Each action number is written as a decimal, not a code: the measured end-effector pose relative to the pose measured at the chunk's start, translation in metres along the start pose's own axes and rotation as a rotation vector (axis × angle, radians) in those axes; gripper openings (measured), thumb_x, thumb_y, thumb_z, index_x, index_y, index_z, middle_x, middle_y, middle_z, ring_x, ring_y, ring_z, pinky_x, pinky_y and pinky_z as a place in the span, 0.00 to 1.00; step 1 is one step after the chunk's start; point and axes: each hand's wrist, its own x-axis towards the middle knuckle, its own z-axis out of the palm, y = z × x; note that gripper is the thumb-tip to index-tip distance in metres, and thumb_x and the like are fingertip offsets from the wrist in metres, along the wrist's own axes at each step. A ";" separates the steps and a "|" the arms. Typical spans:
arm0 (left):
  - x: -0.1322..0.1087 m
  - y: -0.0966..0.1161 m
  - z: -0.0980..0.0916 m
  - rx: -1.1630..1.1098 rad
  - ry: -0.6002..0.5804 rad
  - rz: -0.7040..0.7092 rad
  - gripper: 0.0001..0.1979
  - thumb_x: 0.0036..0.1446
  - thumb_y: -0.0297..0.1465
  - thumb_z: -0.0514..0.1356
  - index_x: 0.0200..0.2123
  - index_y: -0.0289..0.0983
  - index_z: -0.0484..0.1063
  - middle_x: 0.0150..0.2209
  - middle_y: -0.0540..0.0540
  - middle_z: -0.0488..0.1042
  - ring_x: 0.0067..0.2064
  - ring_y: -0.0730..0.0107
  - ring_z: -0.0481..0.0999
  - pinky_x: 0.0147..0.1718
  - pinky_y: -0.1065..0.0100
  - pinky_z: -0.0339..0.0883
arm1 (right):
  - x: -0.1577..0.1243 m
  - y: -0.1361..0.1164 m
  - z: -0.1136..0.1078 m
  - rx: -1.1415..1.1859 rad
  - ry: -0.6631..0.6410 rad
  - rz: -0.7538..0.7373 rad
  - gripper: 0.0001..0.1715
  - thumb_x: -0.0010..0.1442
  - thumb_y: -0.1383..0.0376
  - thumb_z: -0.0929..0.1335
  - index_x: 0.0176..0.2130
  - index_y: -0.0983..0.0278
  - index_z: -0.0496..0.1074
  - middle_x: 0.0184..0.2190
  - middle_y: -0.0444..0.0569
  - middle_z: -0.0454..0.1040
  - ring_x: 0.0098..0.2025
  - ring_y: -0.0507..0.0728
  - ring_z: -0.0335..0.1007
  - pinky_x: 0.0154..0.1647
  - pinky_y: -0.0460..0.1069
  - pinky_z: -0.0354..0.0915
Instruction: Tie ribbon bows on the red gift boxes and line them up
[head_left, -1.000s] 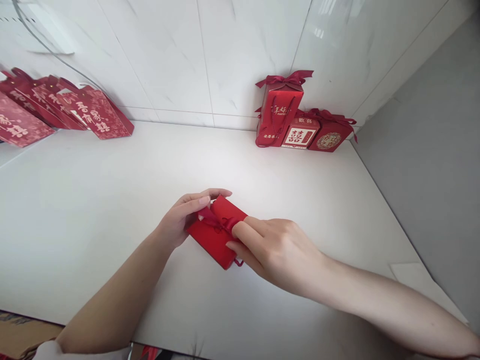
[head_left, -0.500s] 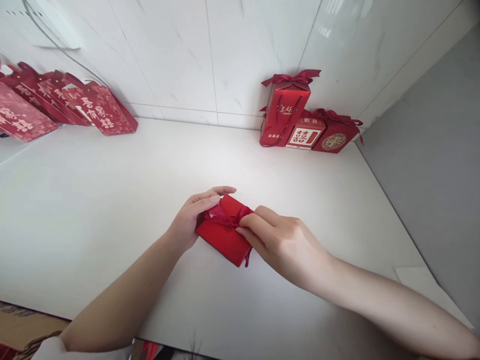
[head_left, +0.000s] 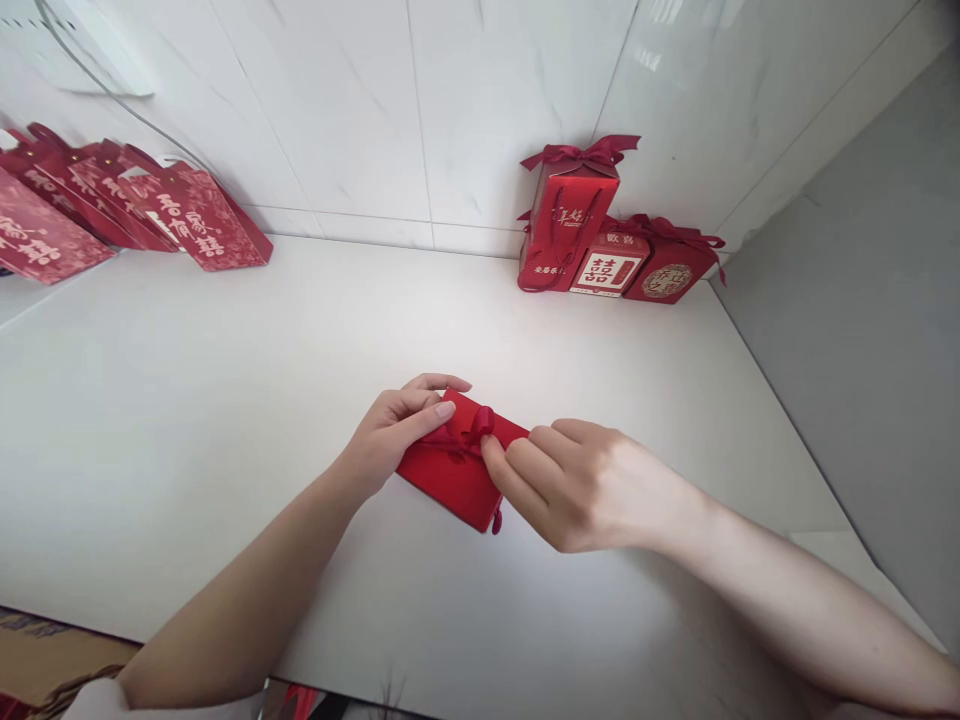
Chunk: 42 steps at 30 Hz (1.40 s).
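A small red gift box [head_left: 448,482] is in front of me over the white table, its top facing up. Across that top runs a dark red ribbon [head_left: 484,420] with a loop standing up near the middle. My left hand [head_left: 397,430] grips the box's left side, thumb pressing on the ribbon and top, fingers round the far side. At the ribbon's loop, my right hand [head_left: 566,480] has its fingers curled and pinched; the bit of ribbon between the fingertips is partly hidden. A short cord end hangs at the box's near right corner.
Several red gift boxes with bows [head_left: 574,210] stand against the tiled wall at the back right. Several patterned red boxes [head_left: 206,215] lean at the back left. A grey panel [head_left: 862,300] borders the table [head_left: 337,320] on the right. Brown paper [head_left: 60,660] shows at bottom left.
My right hand has shifted slightly right, and its fingers are more curled. The ribbon's loop now stands up more plainly. My left thumb has moved farther onto the box top, over the ribbon.
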 end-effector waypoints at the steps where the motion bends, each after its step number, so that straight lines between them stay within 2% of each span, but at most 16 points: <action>1: 0.000 0.001 0.000 0.023 0.008 -0.001 0.18 0.60 0.39 0.62 0.20 0.36 0.74 0.45 0.41 0.76 0.61 0.50 0.65 0.49 0.62 0.65 | -0.001 0.002 0.001 -0.032 0.011 -0.037 0.10 0.59 0.79 0.64 0.31 0.69 0.70 0.20 0.42 0.63 0.19 0.49 0.52 0.19 0.49 0.47; 4: 0.000 0.002 0.000 0.050 0.041 -0.030 0.19 0.60 0.41 0.62 0.21 0.36 0.75 0.51 0.41 0.74 0.56 0.50 0.70 0.47 0.61 0.66 | -0.001 0.004 0.001 -0.041 -0.026 -0.056 0.10 0.58 0.79 0.64 0.29 0.68 0.68 0.20 0.42 0.63 0.19 0.49 0.52 0.20 0.49 0.47; 9: 0.000 0.001 -0.001 0.036 0.054 -0.055 0.20 0.58 0.45 0.63 0.23 0.35 0.77 0.54 0.39 0.71 0.54 0.50 0.70 0.41 0.63 0.69 | 0.002 0.003 -0.001 0.032 -0.139 -0.002 0.15 0.60 0.80 0.62 0.27 0.63 0.61 0.21 0.41 0.61 0.21 0.51 0.51 0.21 0.49 0.47; 15: 0.000 0.002 -0.001 0.036 0.072 -0.068 0.20 0.58 0.44 0.63 0.22 0.35 0.77 0.54 0.41 0.71 0.51 0.53 0.71 0.38 0.66 0.70 | 0.001 0.005 -0.002 0.032 -0.119 -0.014 0.15 0.58 0.81 0.62 0.27 0.63 0.61 0.20 0.40 0.60 0.21 0.50 0.50 0.20 0.49 0.45; 20: 0.000 0.000 0.001 -0.123 0.059 -0.164 0.16 0.56 0.43 0.65 0.27 0.36 0.79 0.55 0.43 0.71 0.41 0.63 0.73 0.35 0.67 0.67 | 0.000 0.005 -0.001 0.031 -0.056 -0.049 0.16 0.57 0.81 0.64 0.26 0.63 0.59 0.20 0.39 0.58 0.21 0.50 0.49 0.21 0.49 0.44; 23: 0.000 -0.002 0.002 -0.206 0.029 -0.187 0.16 0.56 0.44 0.64 0.28 0.36 0.78 0.43 0.42 0.76 0.40 0.61 0.74 0.35 0.65 0.67 | 0.000 0.005 0.001 0.036 -0.048 -0.061 0.16 0.56 0.80 0.64 0.26 0.63 0.59 0.20 0.40 0.59 0.21 0.50 0.49 0.21 0.48 0.44; 25: 0.000 -0.003 0.002 -0.208 0.001 -0.131 0.18 0.56 0.44 0.64 0.23 0.37 0.74 0.35 0.42 0.75 0.46 0.54 0.74 0.39 0.62 0.67 | 0.000 0.005 0.003 0.030 -0.044 -0.057 0.16 0.56 0.81 0.64 0.25 0.62 0.59 0.20 0.40 0.58 0.21 0.50 0.49 0.21 0.48 0.44; 27: 0.001 -0.003 -0.001 -0.149 -0.042 -0.026 0.20 0.57 0.42 0.63 0.18 0.38 0.68 0.30 0.42 0.73 0.56 0.49 0.69 0.45 0.60 0.66 | 0.000 0.005 0.005 0.021 -0.048 -0.049 0.16 0.56 0.80 0.64 0.25 0.62 0.59 0.19 0.40 0.57 0.21 0.50 0.48 0.21 0.48 0.43; 29: 0.002 -0.003 -0.005 -0.062 -0.108 0.081 0.22 0.59 0.41 0.62 0.16 0.39 0.66 0.24 0.42 0.69 0.63 0.48 0.62 0.51 0.59 0.63 | -0.001 0.005 0.007 0.017 -0.054 -0.046 0.16 0.57 0.80 0.63 0.25 0.62 0.59 0.19 0.40 0.57 0.21 0.51 0.48 0.21 0.48 0.43; 32: 0.004 -0.003 -0.010 0.021 -0.190 0.148 0.22 0.61 0.40 0.59 0.16 0.41 0.67 0.19 0.43 0.63 0.66 0.50 0.57 0.54 0.58 0.60 | -0.003 0.007 0.010 0.021 -0.051 -0.040 0.16 0.57 0.80 0.63 0.25 0.62 0.58 0.19 0.40 0.57 0.21 0.51 0.48 0.22 0.48 0.44; 36: 0.004 -0.004 -0.012 -0.053 -0.141 0.057 0.22 0.60 0.39 0.61 0.16 0.40 0.65 0.25 0.41 0.70 0.67 0.51 0.57 0.51 0.60 0.63 | -0.003 0.007 0.010 0.036 -0.047 -0.032 0.16 0.56 0.81 0.64 0.26 0.62 0.59 0.20 0.39 0.58 0.22 0.50 0.48 0.22 0.48 0.44; 39: 0.004 -0.005 -0.012 -0.205 -0.107 -0.022 0.20 0.59 0.40 0.61 0.18 0.38 0.67 0.38 0.40 0.75 0.61 0.49 0.63 0.46 0.62 0.66 | -0.002 0.006 0.010 0.046 -0.046 -0.030 0.16 0.57 0.80 0.63 0.26 0.62 0.58 0.20 0.39 0.58 0.22 0.51 0.48 0.22 0.48 0.44; 42: 0.004 -0.005 -0.013 -0.282 -0.138 -0.027 0.18 0.57 0.41 0.61 0.20 0.36 0.70 0.52 0.41 0.73 0.54 0.51 0.70 0.43 0.62 0.68 | -0.001 0.006 0.010 0.068 -0.057 -0.017 0.16 0.58 0.80 0.62 0.26 0.62 0.58 0.20 0.40 0.58 0.22 0.51 0.48 0.22 0.48 0.44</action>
